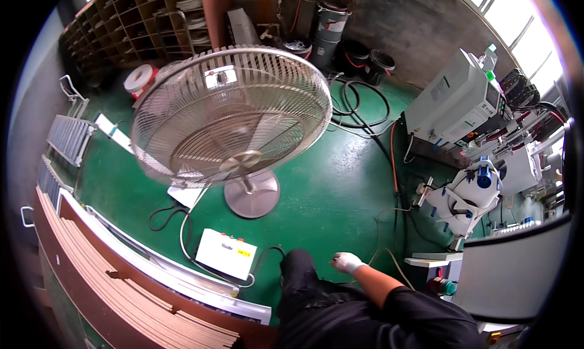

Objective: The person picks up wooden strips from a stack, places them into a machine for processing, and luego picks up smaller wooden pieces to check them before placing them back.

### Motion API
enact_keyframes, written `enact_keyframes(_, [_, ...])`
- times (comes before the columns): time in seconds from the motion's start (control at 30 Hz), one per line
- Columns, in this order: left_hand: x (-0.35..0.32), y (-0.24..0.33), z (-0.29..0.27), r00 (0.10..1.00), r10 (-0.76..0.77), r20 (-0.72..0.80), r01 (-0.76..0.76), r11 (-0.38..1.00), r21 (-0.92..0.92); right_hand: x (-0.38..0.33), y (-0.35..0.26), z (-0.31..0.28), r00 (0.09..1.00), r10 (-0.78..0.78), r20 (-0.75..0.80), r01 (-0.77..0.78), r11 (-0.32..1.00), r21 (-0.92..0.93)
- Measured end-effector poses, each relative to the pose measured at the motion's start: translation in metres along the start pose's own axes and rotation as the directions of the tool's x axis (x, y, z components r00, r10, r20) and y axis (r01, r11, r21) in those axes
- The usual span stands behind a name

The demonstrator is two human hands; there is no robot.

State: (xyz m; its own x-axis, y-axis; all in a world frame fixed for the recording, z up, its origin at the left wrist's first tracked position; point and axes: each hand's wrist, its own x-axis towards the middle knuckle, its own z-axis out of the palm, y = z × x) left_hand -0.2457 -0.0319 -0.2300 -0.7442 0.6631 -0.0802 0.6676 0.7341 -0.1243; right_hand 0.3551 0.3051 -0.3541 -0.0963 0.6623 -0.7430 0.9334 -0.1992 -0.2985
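My right hand (347,262), in a white glove, hangs over the green floor beside my dark-trousered leg. Its fingers look curled closed; what they hold, if anything, is too small to make out. My left hand does not show. Nearest on the floor is a white control box (226,253) with a yellow label and red buttons on its edge, and a cable runs from it. Beyond that stands a large metal pedestal fan (234,115) on a round base (252,194), its wire guard tilted upward.
Long brown boards (115,270) and white rails (158,267) line the left side. White machines (453,99) and cables stand on the right, near a pale curved panel (517,273). Black hoses (368,115) coil by dark buckets (381,62) at the back. Shelving (131,23) fills the far left.
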Motion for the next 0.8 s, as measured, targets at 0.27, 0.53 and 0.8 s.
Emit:
enact_keyframes(0.27, [0.072, 0.099, 0.04, 0.996, -0.073, 0.049, 0.067, 0.99, 0.12, 0.09, -0.026, -0.112, 0.98, -0.195, -0.032, 0.197, 0.959, 0.203])
enact_keyframes(0.53, [0.151, 0.359, 0.028, 0.873, 0.214, 0.438, 0.006, 0.894, -0.448, 0.152, 0.017, -0.3, 0.957, 0.139, -0.255, 0.095, 0.679, 0.728])
enact_keyframes(0.8, [0.086, 0.604, 0.016, 0.68, 0.576, 0.453, -0.421, 0.813, -0.402, 0.207, 0.215, -0.346, 1.0, -0.02, 0.001, 0.02, 0.982, 0.185])
